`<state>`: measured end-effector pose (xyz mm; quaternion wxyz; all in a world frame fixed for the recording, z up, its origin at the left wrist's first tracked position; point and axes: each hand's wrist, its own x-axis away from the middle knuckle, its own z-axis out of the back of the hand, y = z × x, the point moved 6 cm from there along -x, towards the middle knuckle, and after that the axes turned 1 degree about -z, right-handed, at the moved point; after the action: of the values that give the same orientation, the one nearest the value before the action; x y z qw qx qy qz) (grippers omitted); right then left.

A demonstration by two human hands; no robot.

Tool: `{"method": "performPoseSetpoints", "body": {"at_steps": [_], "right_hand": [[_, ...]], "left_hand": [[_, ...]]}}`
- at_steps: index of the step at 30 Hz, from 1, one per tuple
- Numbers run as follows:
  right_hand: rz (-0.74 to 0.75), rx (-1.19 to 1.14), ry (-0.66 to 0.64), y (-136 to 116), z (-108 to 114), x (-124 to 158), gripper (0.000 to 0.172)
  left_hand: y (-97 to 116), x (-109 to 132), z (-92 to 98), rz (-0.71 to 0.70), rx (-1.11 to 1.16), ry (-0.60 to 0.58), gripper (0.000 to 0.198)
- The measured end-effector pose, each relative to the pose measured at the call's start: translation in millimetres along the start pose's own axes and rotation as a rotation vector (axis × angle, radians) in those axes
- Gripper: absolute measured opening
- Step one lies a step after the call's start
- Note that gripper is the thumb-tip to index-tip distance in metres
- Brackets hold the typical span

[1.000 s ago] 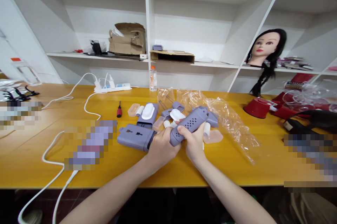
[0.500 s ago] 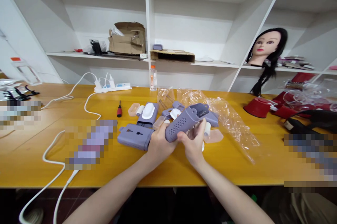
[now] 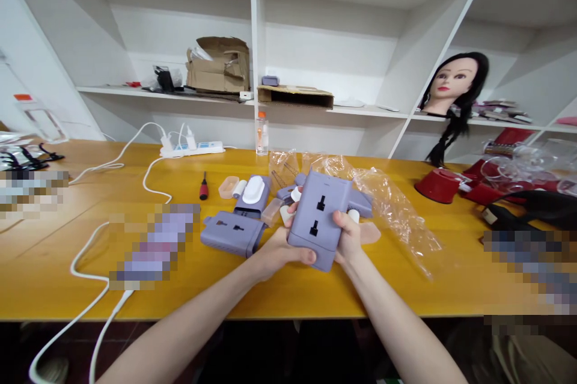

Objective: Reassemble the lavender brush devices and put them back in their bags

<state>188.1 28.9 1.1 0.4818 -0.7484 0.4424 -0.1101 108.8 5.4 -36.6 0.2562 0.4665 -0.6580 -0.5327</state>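
Note:
Between my two hands is a purple plastic casing (image 3: 321,210), held above the table with its flat face, which has two black keyhole-shaped slots, towards me. My left hand (image 3: 282,252) grips its lower left side, thumb across the bottom part. On its right edge my right hand (image 3: 349,237) is closed, thumb on the face. A second purple casing (image 3: 232,232) with similar slots lies left of my hands. Behind that sits another purple piece with a white oval part (image 3: 253,190) on top. More purple and white parts are partly hidden behind the held casing.
A red-handled screwdriver (image 3: 204,187) lies left of the parts. Crumpled clear plastic film (image 3: 392,204) spreads behind and to the right. White cables run from a power strip (image 3: 193,149). A bottle (image 3: 262,133) stands at the back; a red cup-shaped object (image 3: 437,185) sits right.
The held casing has been turned: its perforated side and open end showed before, and now its slotted face does. Both hands have shifted their grip on it.

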Motion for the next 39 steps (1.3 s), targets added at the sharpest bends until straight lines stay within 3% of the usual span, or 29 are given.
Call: {"method": "performPoseSetpoints", "body": {"at_steps": [6,11,14,20,24,32,36,39], "right_hand": [[0.049,0.013,-0.003,-1.2,-6.1,-0.4,0.051],[0.096,0.192,0.159,0.8,12.9,2.7,0.054],[0.105,0.229,0.188,3.3,20.6,4.7,0.053],[0.171,0.237,0.197,1.0,18.6,8.5,0.048],[0.170,0.253,0.206,-2.6,12.6,6.7,0.046],[0.163,0.195,0.231,-6.7,14.4,-0.8,0.037],[0.269,0.332,0.403,-7.8,28.5,2.3,0.030],[0.315,0.493,0.416,-6.0,28.0,3.8,0.032]], "left_hand": [[-2.6,-1.2,-1.9,-0.027,-0.012,-0.012,0.046],[-0.6,-0.8,-2.5,-0.039,-0.017,-0.047,0.059],[-1.0,-1.0,-3.1,-0.047,0.002,-0.047,0.062],[-6.2,0.6,0.9,-0.023,-0.117,0.021,0.045],[-7.6,-0.9,2.8,-0.051,-0.178,0.041,0.045],[-1.7,-4.6,8.0,-0.145,-0.254,0.221,0.067],[7.7,-0.4,7.8,-0.235,-0.548,0.325,0.090],[14.5,1.1,4.3,-0.288,-0.737,0.368,0.094]]}}
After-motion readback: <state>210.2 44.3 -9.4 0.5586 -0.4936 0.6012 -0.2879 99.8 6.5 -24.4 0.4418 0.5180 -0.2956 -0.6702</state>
